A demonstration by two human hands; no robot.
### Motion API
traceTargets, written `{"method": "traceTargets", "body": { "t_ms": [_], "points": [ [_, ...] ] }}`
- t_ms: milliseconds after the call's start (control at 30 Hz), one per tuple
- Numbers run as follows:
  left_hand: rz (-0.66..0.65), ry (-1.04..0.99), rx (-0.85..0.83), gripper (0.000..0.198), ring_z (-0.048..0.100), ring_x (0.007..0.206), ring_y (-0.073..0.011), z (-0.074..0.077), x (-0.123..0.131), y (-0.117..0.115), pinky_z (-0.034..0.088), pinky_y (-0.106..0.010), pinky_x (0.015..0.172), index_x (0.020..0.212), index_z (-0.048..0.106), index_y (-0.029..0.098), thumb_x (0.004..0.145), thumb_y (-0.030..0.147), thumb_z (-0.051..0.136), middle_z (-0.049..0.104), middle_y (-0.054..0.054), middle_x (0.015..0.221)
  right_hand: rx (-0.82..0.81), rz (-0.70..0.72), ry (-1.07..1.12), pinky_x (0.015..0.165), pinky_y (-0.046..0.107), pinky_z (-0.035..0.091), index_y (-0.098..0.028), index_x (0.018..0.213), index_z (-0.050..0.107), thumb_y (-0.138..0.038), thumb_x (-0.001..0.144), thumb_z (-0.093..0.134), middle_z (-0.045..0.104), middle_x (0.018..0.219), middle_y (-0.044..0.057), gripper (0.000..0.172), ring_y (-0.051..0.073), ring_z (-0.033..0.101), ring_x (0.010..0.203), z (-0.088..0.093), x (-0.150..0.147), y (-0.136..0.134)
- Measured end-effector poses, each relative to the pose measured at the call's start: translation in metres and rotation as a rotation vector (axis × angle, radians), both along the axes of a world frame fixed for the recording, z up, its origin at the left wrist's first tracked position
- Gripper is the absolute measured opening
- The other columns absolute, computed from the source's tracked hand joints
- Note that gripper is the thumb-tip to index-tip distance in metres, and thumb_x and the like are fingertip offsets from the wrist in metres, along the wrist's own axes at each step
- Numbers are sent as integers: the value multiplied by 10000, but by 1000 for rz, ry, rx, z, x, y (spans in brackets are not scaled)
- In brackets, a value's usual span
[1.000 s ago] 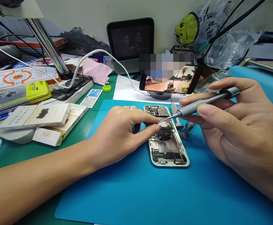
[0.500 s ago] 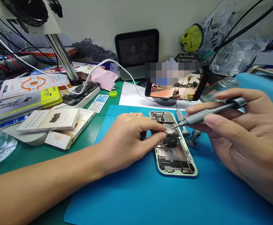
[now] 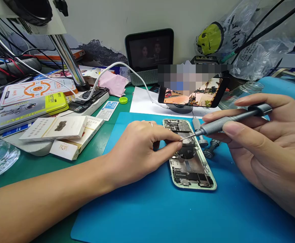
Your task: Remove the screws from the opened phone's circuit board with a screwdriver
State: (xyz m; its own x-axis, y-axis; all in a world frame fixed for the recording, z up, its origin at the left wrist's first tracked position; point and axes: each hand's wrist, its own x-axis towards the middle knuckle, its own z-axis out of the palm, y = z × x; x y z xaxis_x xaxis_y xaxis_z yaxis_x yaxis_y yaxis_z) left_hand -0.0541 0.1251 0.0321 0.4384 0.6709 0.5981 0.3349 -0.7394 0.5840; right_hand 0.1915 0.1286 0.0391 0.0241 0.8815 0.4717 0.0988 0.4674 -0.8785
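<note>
An opened smartphone with a pale green frame (image 3: 194,165) lies on a blue mat, its inner parts exposed. My right hand (image 3: 261,135) holds a grey metal screwdriver (image 3: 219,125) by its knurled handle, slanting down to the left. Over the upper half of the phone, my left hand (image 3: 142,148) pinches the screwdriver's tip between thumb and forefinger. Whether a tiny screw sits there is too small to tell. More screwdrivers (image 3: 209,152) lie on the mat beside the phone, partly behind my right hand.
A lit phone on a stand (image 3: 193,94) and a dark display (image 3: 149,50) stand at the back. Cigarette packs (image 3: 53,128), boxes (image 3: 35,109) and a glass ashtray (image 3: 0,157) crowd the left. A metal post (image 3: 68,60) rises there. A glass jar (image 3: 243,92) stands back right.
The whole view has shifted slightly, with things appearing a little further right. Both hands keep their grip, and the screwdriver's tip stays between my left fingers.
</note>
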Motion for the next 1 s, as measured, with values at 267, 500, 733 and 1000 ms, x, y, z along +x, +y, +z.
{"method": "traceTargets", "body": {
  "t_ms": [267, 500, 733, 1000],
  "points": [
    [14, 0, -19, 146, 670, 663, -52, 0, 0, 2, 472, -176, 644, 954, 893, 155, 973, 36, 811, 870, 34, 859, 27, -6, -12, 782, 345, 796, -339, 1092, 756, -266, 887, 969, 895, 987, 3, 305, 252, 908, 967, 0, -1, 0],
    [33, 10, -35, 143, 658, 637, -49, 0, -1, -1, 447, -189, 611, 917, 888, 171, 973, 60, 817, 854, 47, 816, 72, -44, -68, 787, 327, 786, -341, 1145, 722, -279, 901, 957, 885, 982, 9, 345, 237, 897, 979, 0, 0, -6],
    [64, 24, -39, 146, 654, 614, -63, 0, 0, -1, 442, -216, 589, 904, 889, 203, 970, 89, 826, 848, 59, 801, 65, -131, -159, 837, 533, 800, -435, 1172, 709, -439, 895, 972, 822, 1059, -1, 381, 310, 866, 1021, 2, -6, -15],
    [71, 28, -28, 128, 602, 593, -46, 2, -1, -1, 431, -196, 587, 908, 896, 161, 953, 61, 830, 825, 48, 749, 74, -216, -211, 904, 604, 755, -446, 1241, 735, -541, 889, 959, 789, 1141, 51, 428, 324, 844, 932, 0, -6, -20]
  ]
}}
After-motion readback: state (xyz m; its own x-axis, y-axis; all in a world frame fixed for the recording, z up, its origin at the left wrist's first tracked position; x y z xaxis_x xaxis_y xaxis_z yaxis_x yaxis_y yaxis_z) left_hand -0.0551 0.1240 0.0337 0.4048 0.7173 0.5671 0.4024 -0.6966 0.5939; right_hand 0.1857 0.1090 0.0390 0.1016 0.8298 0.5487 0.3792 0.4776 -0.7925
